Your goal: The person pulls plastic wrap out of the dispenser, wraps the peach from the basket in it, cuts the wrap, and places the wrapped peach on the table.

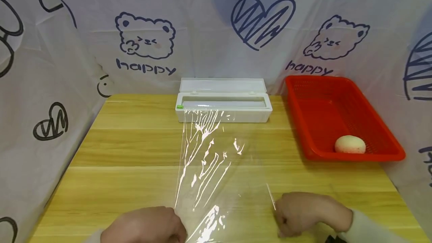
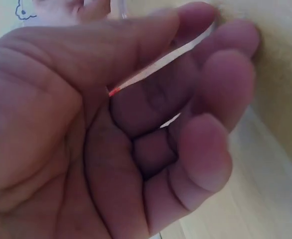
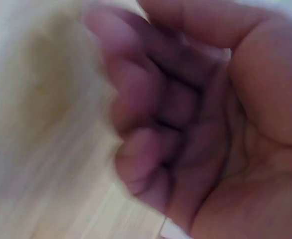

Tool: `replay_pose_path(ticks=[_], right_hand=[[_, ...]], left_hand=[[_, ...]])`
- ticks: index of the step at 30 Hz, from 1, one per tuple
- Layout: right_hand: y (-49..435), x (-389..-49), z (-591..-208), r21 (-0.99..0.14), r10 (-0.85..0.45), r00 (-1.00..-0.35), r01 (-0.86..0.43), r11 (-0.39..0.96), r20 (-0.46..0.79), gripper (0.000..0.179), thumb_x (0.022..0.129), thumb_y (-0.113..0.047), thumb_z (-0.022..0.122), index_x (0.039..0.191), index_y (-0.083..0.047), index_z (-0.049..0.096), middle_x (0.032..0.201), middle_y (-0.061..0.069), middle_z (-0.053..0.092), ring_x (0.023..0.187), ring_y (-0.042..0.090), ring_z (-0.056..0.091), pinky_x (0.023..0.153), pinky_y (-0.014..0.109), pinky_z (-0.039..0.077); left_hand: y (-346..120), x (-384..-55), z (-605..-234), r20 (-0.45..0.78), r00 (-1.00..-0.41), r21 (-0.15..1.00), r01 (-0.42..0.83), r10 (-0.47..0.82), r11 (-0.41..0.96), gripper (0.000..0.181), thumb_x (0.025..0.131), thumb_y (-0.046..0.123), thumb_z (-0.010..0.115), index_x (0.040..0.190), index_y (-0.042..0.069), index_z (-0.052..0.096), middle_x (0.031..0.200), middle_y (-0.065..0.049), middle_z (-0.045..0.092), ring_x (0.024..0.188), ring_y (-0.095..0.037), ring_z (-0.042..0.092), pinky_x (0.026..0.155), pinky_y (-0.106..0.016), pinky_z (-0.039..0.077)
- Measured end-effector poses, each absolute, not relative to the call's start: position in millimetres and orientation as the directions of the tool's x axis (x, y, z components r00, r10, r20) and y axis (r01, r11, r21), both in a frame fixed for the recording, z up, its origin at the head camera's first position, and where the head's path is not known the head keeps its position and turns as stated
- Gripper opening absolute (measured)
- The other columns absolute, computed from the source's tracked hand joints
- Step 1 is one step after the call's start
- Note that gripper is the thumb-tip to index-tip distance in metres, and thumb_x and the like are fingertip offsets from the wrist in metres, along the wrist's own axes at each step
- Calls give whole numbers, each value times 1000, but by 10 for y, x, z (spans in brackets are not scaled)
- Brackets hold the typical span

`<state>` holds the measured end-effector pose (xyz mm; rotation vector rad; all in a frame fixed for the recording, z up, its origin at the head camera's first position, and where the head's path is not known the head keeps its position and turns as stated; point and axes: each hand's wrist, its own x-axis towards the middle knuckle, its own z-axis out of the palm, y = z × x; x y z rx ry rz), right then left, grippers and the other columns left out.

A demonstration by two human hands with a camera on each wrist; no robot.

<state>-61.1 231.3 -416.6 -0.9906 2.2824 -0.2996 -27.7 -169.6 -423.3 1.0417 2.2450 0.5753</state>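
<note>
A sheet of clear plastic wrap (image 1: 219, 168) stretches from the white wrap dispenser (image 1: 222, 116) toward me over the wooden table. At its near left corner, my left hand (image 1: 148, 223) pinches the film's edge, thumb against forefinger. My right hand (image 1: 302, 211) grips the near right edge, where a thin fold of film runs up from the fingers. The wrist views show the palms of the left hand (image 2: 111, 119) and right hand (image 3: 196, 119), with the other fingers curled inward. Up in the dispenser, whose lid (image 1: 222, 84) stands raised, lies a white roll (image 1: 224, 104).
On the right stands a red plastic basket (image 1: 357, 156), holding a pale rounded thing with a pinkish underside (image 1: 350, 144). A small green slider (image 1: 180, 106) sits at the dispenser's left end. White cloth with printed bears and hearts (image 1: 209, 44) hangs behind the wooden table (image 1: 125, 149).
</note>
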Motion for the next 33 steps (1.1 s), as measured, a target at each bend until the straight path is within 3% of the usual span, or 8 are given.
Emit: replay_pose_path(ticks=[3,6,10,13,19,25,33], right_hand=[[2260,-722,-4159,-425,-704,-627,-567,706,-334,44,90,-24,79,56,-25,51,55,-21,28,52,-2,25,53,19,27],[2190,-799,-4200,-355,-656,-718,-565,745,-235,43,93,-29,79,61,-29,51,57,-20,34,54,-1,31,58,23,33],[2134,-822,-4272,-267,-612,-774,-562,783,-163,38,88,-33,84,68,-29,52,62,-18,42,60,2,41,59,26,37],[2129,-807,-4318,-233,-576,-802,-536,811,-159,40,83,-39,89,73,-27,52,67,-15,44,64,4,42,58,26,38],[2182,-764,-4381,-232,-529,-811,-480,846,-250,48,77,-49,91,74,-24,50,69,-12,46,64,7,43,59,29,39],[2255,-744,-4387,-233,-535,-795,-484,843,-285,51,69,-50,94,71,-25,49,65,-13,44,62,7,42,61,30,38],[2273,-739,-4314,-173,-514,-762,-488,855,-394,50,63,-43,97,71,-24,52,65,-13,48,63,8,49,62,34,43]], left_hand=[[-1689,-368,-4227,-303,-528,562,573,793,596,30,92,6,64,70,26,55,61,22,36,55,4,34,49,-16,33],[-1677,-491,-4246,-207,-600,473,630,773,616,29,92,5,68,75,25,55,64,20,40,58,2,36,54,-16,36],[-1658,-611,-4283,-117,-699,365,630,705,686,28,85,17,84,84,20,57,75,15,44,68,-4,41,62,-21,41],[-1651,-643,-4306,-109,-737,303,615,667,728,47,74,33,95,98,14,59,88,7,48,79,-12,42,70,-27,45],[-1612,-644,-4374,-115,-761,219,608,639,763,83,57,52,99,113,7,57,114,-8,54,93,-23,45,80,-40,51],[-1598,-605,-4453,-147,-768,207,592,623,779,107,48,58,100,129,7,53,133,-11,53,108,-30,50,84,-47,51],[-1619,-595,-4437,-179,-757,214,594,629,776,118,45,64,98,137,9,50,140,-11,51,111,-31,51,87,-49,51]])
